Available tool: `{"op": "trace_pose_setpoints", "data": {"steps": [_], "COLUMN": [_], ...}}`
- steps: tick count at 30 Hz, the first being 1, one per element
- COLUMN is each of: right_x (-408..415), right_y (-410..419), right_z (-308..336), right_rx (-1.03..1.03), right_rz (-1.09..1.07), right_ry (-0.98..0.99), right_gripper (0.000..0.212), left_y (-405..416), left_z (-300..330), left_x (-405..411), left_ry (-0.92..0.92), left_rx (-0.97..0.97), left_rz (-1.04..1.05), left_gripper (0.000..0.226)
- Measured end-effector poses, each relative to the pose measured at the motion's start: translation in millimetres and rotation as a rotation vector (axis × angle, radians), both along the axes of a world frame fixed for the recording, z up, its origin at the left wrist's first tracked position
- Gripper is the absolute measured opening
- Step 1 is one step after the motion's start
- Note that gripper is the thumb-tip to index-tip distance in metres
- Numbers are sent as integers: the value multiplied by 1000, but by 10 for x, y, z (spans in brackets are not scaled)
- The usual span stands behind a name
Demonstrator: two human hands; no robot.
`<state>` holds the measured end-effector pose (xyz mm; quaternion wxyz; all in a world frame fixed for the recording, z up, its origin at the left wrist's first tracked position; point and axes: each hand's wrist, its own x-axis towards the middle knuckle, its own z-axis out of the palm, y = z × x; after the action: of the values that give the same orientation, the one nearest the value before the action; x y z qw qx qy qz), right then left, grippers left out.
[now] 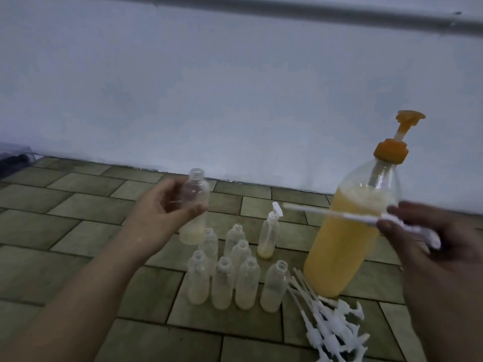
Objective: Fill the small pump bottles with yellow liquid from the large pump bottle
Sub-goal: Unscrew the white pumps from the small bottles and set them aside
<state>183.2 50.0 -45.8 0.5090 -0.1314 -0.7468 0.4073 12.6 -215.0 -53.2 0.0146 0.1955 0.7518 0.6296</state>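
1. The left hand [167, 205] is raised above the tiled floor [78, 205], fingers curled around a small clear bottle [194, 205] that is uncapped, upright and holds a little yellow liquid at its bottom
2. The right hand [418, 231] pinches a white pump head [407, 226] by its cap end; the pump's dip tube [313, 210] points left, crossing in front of the large pump bottle [347, 239]
3. The large pump bottle stands on the floor toward the right side, near the wall [235, 87], tilted in this wide view, more than half full of yellow liquid, with an orange pump top [392, 150]
4. Just left of it stands one small bottle with a white pump fitted [269, 236]
5. In front of that, a cluster of open small bottles [224, 280] stands close together, each with a thin yellowish layer at the base
6. A heap of loose white pump heads [334, 327] lies on the floor by the large bottle's base, toward the near edge
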Motion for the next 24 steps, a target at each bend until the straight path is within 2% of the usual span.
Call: {"op": "trace_pose_setpoints", "data": {"steps": [1,3,5,8,15,18,19,22,24], "right_x": [55,128,166,164,56,14,7,-19,-27], "right_y": [44,98,81,39,135,128,151,211,223], "right_z": [-154,-452,-723,-1046,-1656,-1682,-1704,-1831,-1854], "right_rx": [60,139,143,121,304,287,277,285,319], "right_rz": [-33,-73,-90,-162,-167,-99,-73,-75,-95], "right_ry": [-35,-96,-136,-143,-273,-226,-231,-289,-266], "right_gripper": [26,42,55,63,48,38,42,78,80], "left_y": [-63,-170,-234,-249,-173,-213,-248,-395,-440], "left_z": [-94,-308,-538,-817,-996,-1029,-1031,-942,-785], "left_x": [-1,6,6,-6,2,-31,-41,-9,31], "left_ry": [-23,-65,-112,-166,-144,-160,-170,-204,-140], "left_rx": [-7,-66,-119,-214,-247,-283,-304,-375,-280], "left_rz": [44,128,169,182,128,82,42,-94,35], "left_gripper": [49,42,36,28,35,45,51,62,61]}}
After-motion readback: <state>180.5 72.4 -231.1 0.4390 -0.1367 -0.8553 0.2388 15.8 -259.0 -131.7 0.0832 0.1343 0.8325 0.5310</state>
